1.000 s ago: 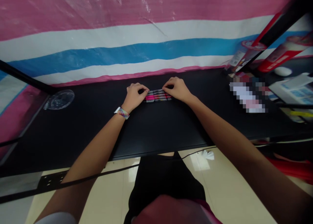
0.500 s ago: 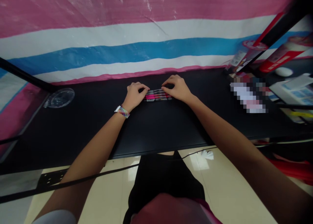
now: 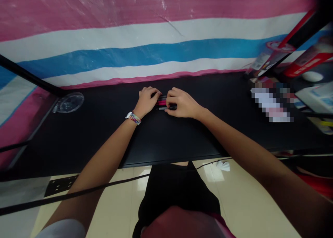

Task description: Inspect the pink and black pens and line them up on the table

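Several slim pens (image 3: pixel 161 102) lie side by side on the black desk, pink ones among grey and dark ones. At their left ends, the thumb and fingertips of my left hand (image 3: pixel 147 100) are closed in against them; a multicoloured woven band circles that wrist. My right hand (image 3: pixel 183 103) arches over the right part of the row with its fingers curled down. Its thumb is by the nearest grey pen (image 3: pixel 161 108). The fingers hide most of the pens' length, so which ones each hand presses is hard to make out.
A clear round plastic lid (image 3: pixel 69 102) lies at the left. On the right stand a clear cup (image 3: pixel 273 57) with a red straw, a red bottle (image 3: pixel 309 62) and a white rounded object (image 3: pixel 312 76). A striped sheet (image 3: pixel 166 50) hangs behind the black desk (image 3: pixel 109 137).
My right hand has moved left and nearer over the pens, its fingers now curled across them and covering more. My left hand stays at their left ends. The view has shifted slightly.
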The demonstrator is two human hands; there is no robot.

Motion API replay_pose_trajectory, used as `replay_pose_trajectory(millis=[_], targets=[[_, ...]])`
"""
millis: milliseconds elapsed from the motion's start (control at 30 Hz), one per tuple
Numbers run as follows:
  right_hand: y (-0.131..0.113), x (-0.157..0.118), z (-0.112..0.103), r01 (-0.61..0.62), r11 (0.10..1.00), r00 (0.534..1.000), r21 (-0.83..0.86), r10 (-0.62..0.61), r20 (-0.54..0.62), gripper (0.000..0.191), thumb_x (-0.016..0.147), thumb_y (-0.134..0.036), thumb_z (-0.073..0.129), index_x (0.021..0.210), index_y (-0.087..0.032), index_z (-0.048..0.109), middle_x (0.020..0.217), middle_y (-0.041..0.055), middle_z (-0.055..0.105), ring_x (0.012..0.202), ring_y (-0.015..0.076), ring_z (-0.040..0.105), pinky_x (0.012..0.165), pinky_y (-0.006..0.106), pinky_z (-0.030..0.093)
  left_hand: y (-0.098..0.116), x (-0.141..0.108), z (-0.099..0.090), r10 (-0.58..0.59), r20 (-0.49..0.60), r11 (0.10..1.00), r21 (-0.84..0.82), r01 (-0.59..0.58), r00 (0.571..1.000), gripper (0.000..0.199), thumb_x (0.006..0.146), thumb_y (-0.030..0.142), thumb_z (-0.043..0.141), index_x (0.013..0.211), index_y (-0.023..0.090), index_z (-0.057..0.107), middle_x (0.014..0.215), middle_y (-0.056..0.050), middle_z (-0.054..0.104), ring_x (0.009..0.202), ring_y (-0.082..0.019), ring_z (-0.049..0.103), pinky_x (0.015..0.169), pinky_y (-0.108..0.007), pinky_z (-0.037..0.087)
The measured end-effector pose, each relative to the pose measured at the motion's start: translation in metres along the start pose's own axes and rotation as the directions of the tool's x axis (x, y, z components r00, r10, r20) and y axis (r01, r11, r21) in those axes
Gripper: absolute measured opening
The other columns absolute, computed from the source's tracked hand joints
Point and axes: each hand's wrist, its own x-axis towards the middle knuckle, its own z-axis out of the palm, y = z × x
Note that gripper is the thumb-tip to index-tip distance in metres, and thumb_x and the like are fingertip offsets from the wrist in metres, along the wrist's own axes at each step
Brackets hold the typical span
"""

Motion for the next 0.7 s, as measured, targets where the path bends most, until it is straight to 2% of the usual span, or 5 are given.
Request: replay_pose_trajectory(millis=[233, 367, 500, 633, 700], targets=[[-0.002, 0.001, -0.002, -0.049, 0.993, 0.997, 0.107, 0.041, 0.071, 0.015, 0.084, -0.013, 0.075, 0.097, -0.021, 0.078, 0.091, 0.0062, 0.075, 0.094, 0.0275, 0.06, 0.087, 0.041, 0.047, 0.002, -0.001, -0.002, 0.065, -0.087, 0.995, -0.075, -0.071, 0.994, 0.023, 0.11, 0.034, 0.06, 0.103, 0.026, 0.081, 0.111, -0.007, 0.081, 0.111, -0.03, 0.07, 0.108, -0.051, 0.048], [0.001, 0.0, -0.003, -0.081, 0.985, 0.994, 0.15, 0.091, -0.06, 0.015, 0.091, -0.018, 0.072, 0.101, -0.022, 0.083, 0.097, 0.007, 0.077, 0.096, 0.0267, 0.066, 0.087, 0.04, 0.051, 0.016, -0.007, -0.011, 0.179, -0.193, 0.968, -0.14, -0.207, 0.965, 0.032, 0.116, 0.045, 0.054, 0.107, 0.027, 0.079, 0.11, -0.005, 0.083, 0.112, -0.028, 0.071, 0.111, -0.048, 0.047], [0.008, -0.002, -0.007, -0.094, 0.988, 0.96, 0.12, 0.122, -0.251, 0.019, 0.1, -0.024, 0.067, 0.108, -0.019, 0.084, 0.099, 0.0085, 0.075, 0.092, 0.025, 0.068, 0.084, 0.039, 0.053, 0.024, -0.011, -0.012, 0.228, -0.164, 0.956, -0.146, -0.253, 0.96, 0.037, 0.11, 0.059, 0.065, 0.101, 0.026, 0.078, 0.103, -0.003, 0.084, 0.105, -0.027, 0.072, 0.108, -0.047, 0.047], [0.013, -0.002, -0.009, -0.139, 0.974, 0.949, 0.176, 0.182, -0.256, 0.022, 0.107, -0.033, 0.066, 0.113, -0.02, 0.084, 0.101, 0.0074, 0.076, 0.084, 0.0211, 0.069, 0.08, 0.037, 0.053, 0.023, -0.01, -0.007, 0.208, -0.157, 0.954, -0.184, -0.235, 0.965, 0.037, 0.108, 0.062, 0.068, 0.104, 0.027, 0.079, 0.105, -0.003, 0.084, 0.103, -0.027, 0.073, 0.105, -0.045, 0.05], [0.018, -0.002, -0.009, -0.169, 0.967, 0.941, 0.191, 0.216, -0.261, 0.025, 0.107, -0.04, 0.067, 0.104, -0.021, 0.084, 0.095, 0.0066, 0.076, 0.082, 0.0215, 0.068, 0.08, 0.037, 0.052, 0.021, -0.01, -0.005, 0.208, -0.175, 0.945, -0.219, -0.244, 0.962, 0.036, 0.109, 0.061, 0.067, 0.106, 0.027, 0.079, 0.107, -0.004, 0.083, 0.102, -0.026, 0.073, 0.102, -0.044, 0.052]])
